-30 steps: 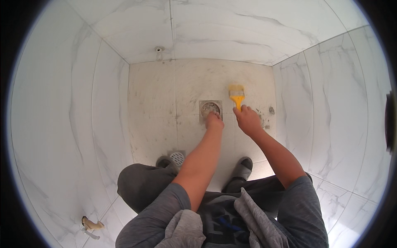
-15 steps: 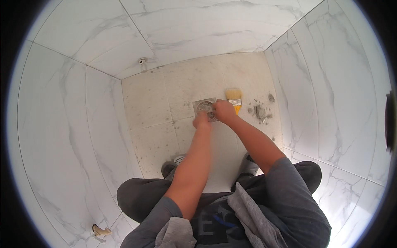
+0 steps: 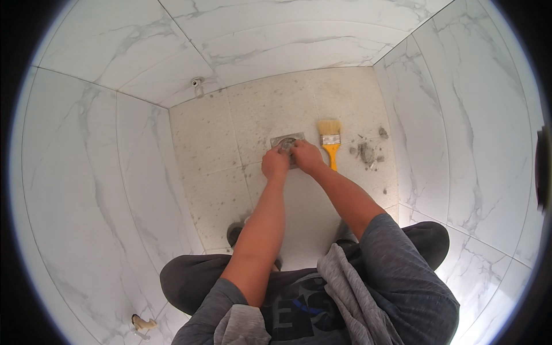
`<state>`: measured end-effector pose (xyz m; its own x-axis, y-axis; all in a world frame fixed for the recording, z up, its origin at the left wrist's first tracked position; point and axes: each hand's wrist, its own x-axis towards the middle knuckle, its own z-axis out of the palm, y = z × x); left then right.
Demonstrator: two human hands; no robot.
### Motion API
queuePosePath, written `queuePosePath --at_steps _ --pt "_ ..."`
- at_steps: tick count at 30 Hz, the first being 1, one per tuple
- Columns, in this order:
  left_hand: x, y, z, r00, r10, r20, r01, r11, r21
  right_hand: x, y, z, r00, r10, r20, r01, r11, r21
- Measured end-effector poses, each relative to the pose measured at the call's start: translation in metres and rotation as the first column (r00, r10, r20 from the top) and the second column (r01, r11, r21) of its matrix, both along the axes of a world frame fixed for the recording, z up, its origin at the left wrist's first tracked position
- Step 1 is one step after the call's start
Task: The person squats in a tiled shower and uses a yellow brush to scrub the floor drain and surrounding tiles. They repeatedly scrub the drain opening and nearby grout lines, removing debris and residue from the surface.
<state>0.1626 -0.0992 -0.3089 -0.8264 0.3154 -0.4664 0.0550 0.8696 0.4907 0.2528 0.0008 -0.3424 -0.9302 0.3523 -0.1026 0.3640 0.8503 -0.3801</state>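
Bright, even daylight is spread across the marble wall tiles (image 3: 103, 190), soft glare is seen on them, shadows are barely cast (fisheye bending, black vignette at the rim), focus is held throughout.

both arms outstretched, left hand (image 3: 275, 164) and right hand (image 3: 305, 156) together (fingers curled).

Tiled corner, with a brush and rubble on the floor

A yellow-handled paintbrush (image 3: 330, 144) lies on the speckled beige floor (image 3: 213, 149) with its bristles toward the far wall, and grey rubble bits (image 3: 367, 153) are scattered just beside it, near the right wall. White marbled wall tiles (image 3: 98, 149) enclose the floor on three sides. A small pipe stub (image 3: 197, 83) sits at the far left corner, and a small pale fitting (image 3: 141, 324) shows low on the left wall.
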Motion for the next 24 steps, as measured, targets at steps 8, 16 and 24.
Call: queuePosePath --at_steps 8,16,24 --pt "-0.008 0.006 0.004 0.992 0.029 0.122 -0.021 0.998 -0.066 0.0 0.007 -0.009 0.987 0.148 0.063 -0.148 0.989 -0.005" --pt "-0.013 0.004 -0.017 0.987 0.119 0.11 -0.126 0.99 0.064 0.002 0.019 -0.012 0.962 0.272 0.006 -0.272 0.962 -0.026" --pt "-0.018 -0.001 -0.008 0.984 0.086 0.155 -0.105 0.988 0.114 -0.001 0.03 0.004 0.944 0.33 0.003 -0.328 0.939 -0.101"
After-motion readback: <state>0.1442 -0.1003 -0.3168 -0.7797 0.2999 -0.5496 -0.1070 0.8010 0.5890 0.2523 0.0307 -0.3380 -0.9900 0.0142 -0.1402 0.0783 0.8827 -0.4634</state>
